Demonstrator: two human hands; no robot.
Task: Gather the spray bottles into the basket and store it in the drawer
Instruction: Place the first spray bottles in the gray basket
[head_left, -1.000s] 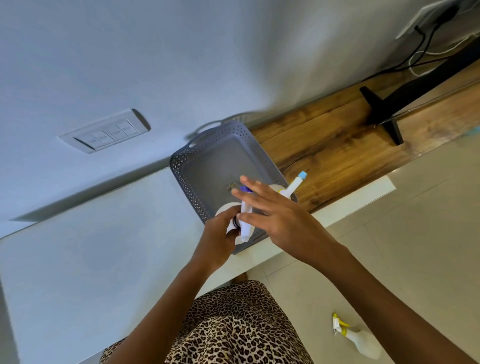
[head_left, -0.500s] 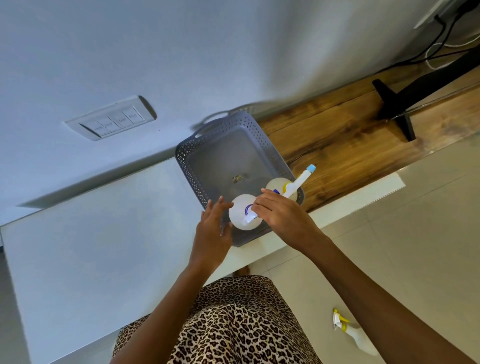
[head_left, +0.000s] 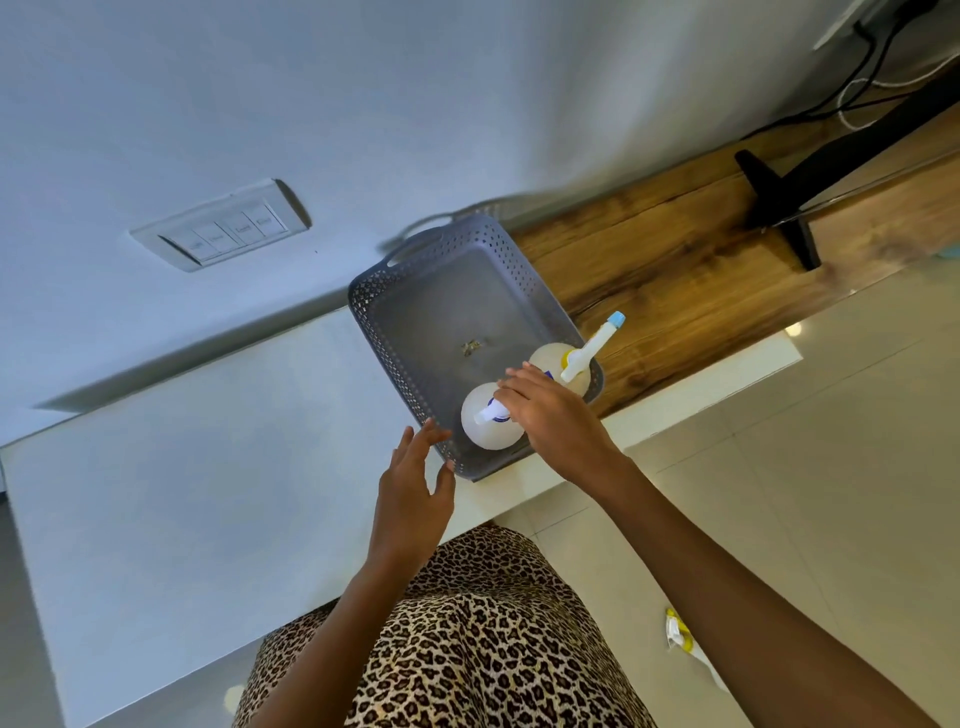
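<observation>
A grey perforated basket (head_left: 375, 332) sits on the white counter (head_left: 182, 467), near its front edge. Two clear spray bottles stand upright in the basket's near end. One has a blue-marked white trigger (head_left: 480, 428); the other (head_left: 546, 358) has a yellow collar and a long white nozzle with a blue tip. My right hand (head_left: 556, 415) rests over the blue-marked bottle's spray head, fingers curled on it. My left hand (head_left: 413, 499) hovers just in front of the basket's near corner, fingers spread and holding nothing. A third spray bottle (head_left: 681, 642), with yellow trim, lies on the floor at the lower right, partly hidden by my right arm.
A wooden top (head_left: 701, 270) adjoins the counter on the right and carries a black stand foot (head_left: 779, 208) and cables. A switch plate (head_left: 223, 234) is set in the wall behind. Pale floor tiles (head_left: 831, 467) lie to the right. No drawer shows.
The blue-marked bottle has gone down into the basket and stands there. My left hand has let go of it and pulled back toward me; my right hand stays on its head.
</observation>
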